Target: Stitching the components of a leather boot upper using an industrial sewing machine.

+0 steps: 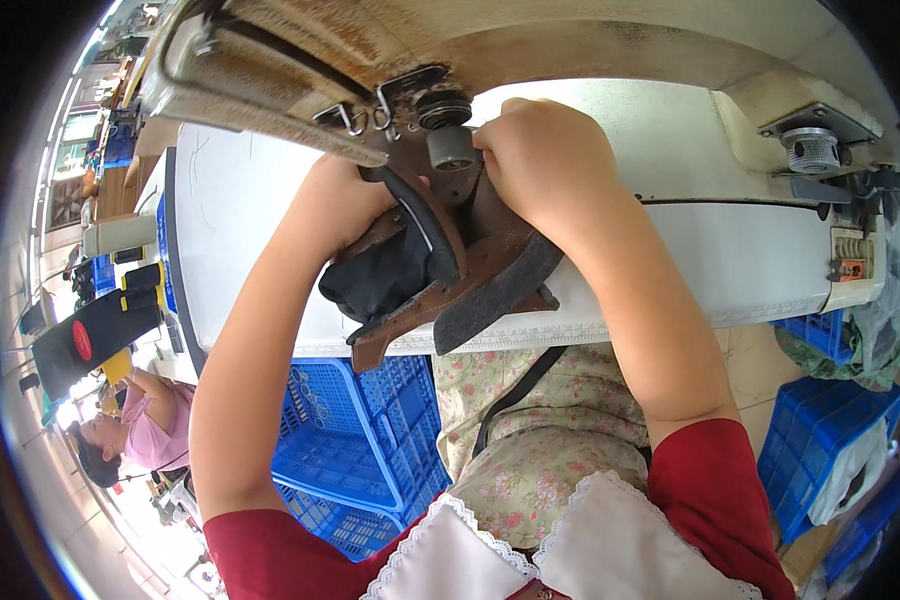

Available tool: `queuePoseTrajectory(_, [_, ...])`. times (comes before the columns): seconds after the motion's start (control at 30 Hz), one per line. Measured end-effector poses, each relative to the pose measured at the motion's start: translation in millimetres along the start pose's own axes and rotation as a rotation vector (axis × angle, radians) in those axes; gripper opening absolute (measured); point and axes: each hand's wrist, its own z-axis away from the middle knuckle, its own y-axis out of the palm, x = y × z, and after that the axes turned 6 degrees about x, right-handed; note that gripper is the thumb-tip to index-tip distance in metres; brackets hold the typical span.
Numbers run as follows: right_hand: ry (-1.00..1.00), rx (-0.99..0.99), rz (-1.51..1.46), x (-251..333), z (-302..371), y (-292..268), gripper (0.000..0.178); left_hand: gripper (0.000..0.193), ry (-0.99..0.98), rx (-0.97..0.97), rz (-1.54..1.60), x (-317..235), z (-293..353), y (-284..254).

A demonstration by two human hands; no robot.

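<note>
Under the head of a sewing machine (270, 75), I hold a brown and black leather piece that looks like a shoe upper (455, 293). Its black lining (380, 280) bulges out at the left, and a dark flap hangs over the table's front edge. My left hand (353, 205) grips the left side, its fingertips partly hidden by the piece. Curled at the far right of the piece, my right hand (548, 160) grips it too, fingers mostly out of sight. Between my hands, a grey cylindrical machine part (451, 148) stands over the leather; the needle cannot be made out.
The white worktable (245, 240) has a ruler strip along its front edge. Blue crates (400, 430) stand below at the left, another blue crate (820, 450) at the right. A silver knob (810, 150) sits on the machine. A person in pink (160, 425) works at far left.
</note>
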Motion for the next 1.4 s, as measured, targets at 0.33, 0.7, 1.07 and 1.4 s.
queuePoseTrajectory(0.33, [0.020,0.007,0.109,8.5,-1.0,-8.7,0.008,0.053,0.137,-0.077,-0.048,28.4,-21.8,3.0])
queuePoseTrajectory(0.7, [0.016,-0.087,0.140,9.7,0.6,-1.3,0.012,0.051,0.253,-0.072,-0.040,33.1,-32.8,-1.5])
queuePoseTrajectory(1.07, [0.038,-0.195,0.086,15.5,0.5,11.0,0.017,0.037,0.412,-0.013,-0.169,50.9,-62.5,-15.6])
queuePoseTrajectory(1.4, [0.099,-0.080,-0.031,12.1,10.6,-2.1,0.017,0.043,0.336,-0.044,-0.258,42.8,-63.6,-26.8])
